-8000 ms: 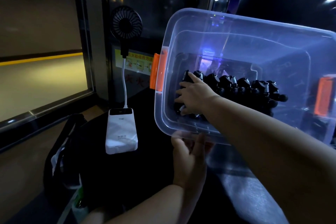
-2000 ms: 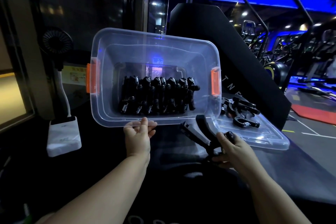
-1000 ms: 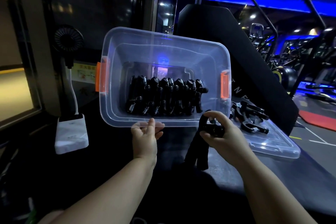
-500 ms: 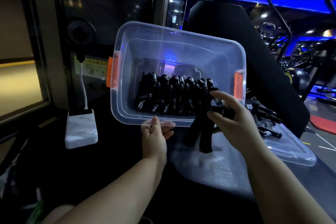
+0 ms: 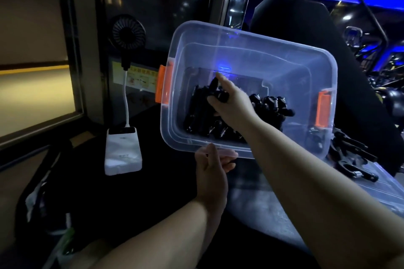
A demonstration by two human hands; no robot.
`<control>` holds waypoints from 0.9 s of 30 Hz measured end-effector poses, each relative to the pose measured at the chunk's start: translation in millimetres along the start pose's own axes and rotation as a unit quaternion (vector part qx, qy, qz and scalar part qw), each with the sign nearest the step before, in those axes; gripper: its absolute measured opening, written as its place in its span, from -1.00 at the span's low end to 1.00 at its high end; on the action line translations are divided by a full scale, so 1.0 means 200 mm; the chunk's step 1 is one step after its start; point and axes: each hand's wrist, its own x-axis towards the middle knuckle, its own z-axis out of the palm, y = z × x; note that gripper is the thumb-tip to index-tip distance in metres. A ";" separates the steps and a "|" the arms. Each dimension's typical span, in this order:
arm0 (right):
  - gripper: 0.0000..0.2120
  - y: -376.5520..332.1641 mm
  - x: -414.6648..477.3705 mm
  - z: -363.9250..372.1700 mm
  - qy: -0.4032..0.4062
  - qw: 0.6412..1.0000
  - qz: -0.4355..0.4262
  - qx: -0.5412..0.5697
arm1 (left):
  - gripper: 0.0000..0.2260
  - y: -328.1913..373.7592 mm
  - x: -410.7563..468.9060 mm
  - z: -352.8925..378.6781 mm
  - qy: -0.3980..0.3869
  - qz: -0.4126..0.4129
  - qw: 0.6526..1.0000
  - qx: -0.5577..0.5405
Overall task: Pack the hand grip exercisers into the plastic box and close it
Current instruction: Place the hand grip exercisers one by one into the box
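A clear plastic box (image 5: 247, 48) with orange latches is tilted up with its opening toward me. My left hand (image 5: 213, 167) holds its near rim from below. A row of several black hand grip exercisers (image 5: 269, 107) lies along the box bottom. My right hand (image 5: 229, 105) is inside the box and grips one more black exerciser (image 5: 215, 90) at the left end of that row. A few loose exercisers (image 5: 352, 159) lie on the clear lid (image 5: 384, 190) to the right.
A white power bank (image 5: 123, 152) with a small black fan (image 5: 127, 34) on a white neck stands left of the box on the dark table. A dark bag (image 5: 39, 192) sits at lower left. A black slanted panel rises behind the box.
My right hand carried the exerciser from in front of the box up into it, to the left end of the row. The view shifted so the box sits further right.
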 end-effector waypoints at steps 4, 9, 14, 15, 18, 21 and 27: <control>-0.35 -0.02 0.10 0.12 -0.036 0.994 -0.033 -0.101 | -0.66 0.02 -0.02 0.01 0.008 -0.010 1.000 -0.006; -0.34 -0.01 0.20 0.21 -0.077 0.978 -0.047 -0.187 | -0.80 0.03 -0.02 0.01 0.016 -0.027 0.999 -0.031; -0.39 0.01 0.28 0.29 -0.060 0.941 -0.091 -0.320 | -0.84 0.03 -0.01 0.00 0.025 -0.040 0.998 -0.051; -0.41 0.01 0.29 0.30 -0.061 0.941 -0.085 -0.322 | -0.84 0.03 -0.01 0.00 0.026 -0.042 0.997 -0.054; -0.40 0.04 0.35 0.29 -0.074 0.936 -0.058 -0.338 | -0.84 0.04 -0.01 0.00 0.029 -0.048 0.997 -0.056; -0.34 0.06 0.40 0.28 -0.088 0.930 -0.052 -0.354 | -0.85 0.04 -0.02 -0.01 0.023 -0.047 0.997 -0.056; -0.38 0.08 0.44 0.30 -0.067 0.920 -0.042 -0.383 | -0.84 0.04 -0.02 -0.01 0.018 -0.046 0.998 -0.043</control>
